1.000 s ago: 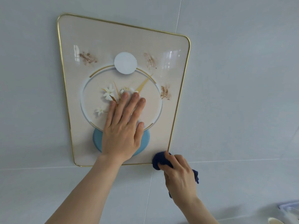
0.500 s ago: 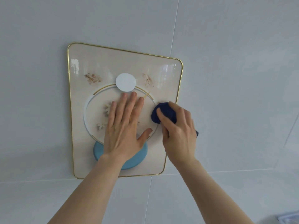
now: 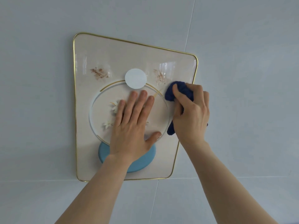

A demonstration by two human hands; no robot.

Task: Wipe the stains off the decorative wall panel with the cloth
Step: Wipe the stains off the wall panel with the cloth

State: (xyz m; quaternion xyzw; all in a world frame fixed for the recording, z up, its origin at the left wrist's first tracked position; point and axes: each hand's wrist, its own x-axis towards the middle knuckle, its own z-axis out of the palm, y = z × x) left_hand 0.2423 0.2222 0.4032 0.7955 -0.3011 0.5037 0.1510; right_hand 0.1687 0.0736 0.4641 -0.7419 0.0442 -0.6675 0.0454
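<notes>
Two hands: both up on the panel [image 3: 84,110], forearms rising from 6 o'clock.
Left hand [image 3: 132,126]: flat and spread over the ringed centre, fingers pointing to 12, gripping nothing; it looks like a brace.
Right hand [image 3: 191,113]: at the panel's 3 o'clock edge, fingers curled tight round the cloth [image 3: 178,92], a dark blue wad bulging out above the thumb, with a tail showing below the palm.
Near stain [image 3: 160,77]: brown smear just past the wad, toward 11 o'clock from the right fingertips; close, whether touching I cannot tell.
Far stain [image 3: 98,73]: at the panel's 10 o'clock, beyond the white disc [image 3: 135,78], well apart from the cloth.
Key relation: the right hand is much the nearer to the near stain; a short push up and left should carry the wad onto it.
Risk: the disc sits between the two smears.
</notes>
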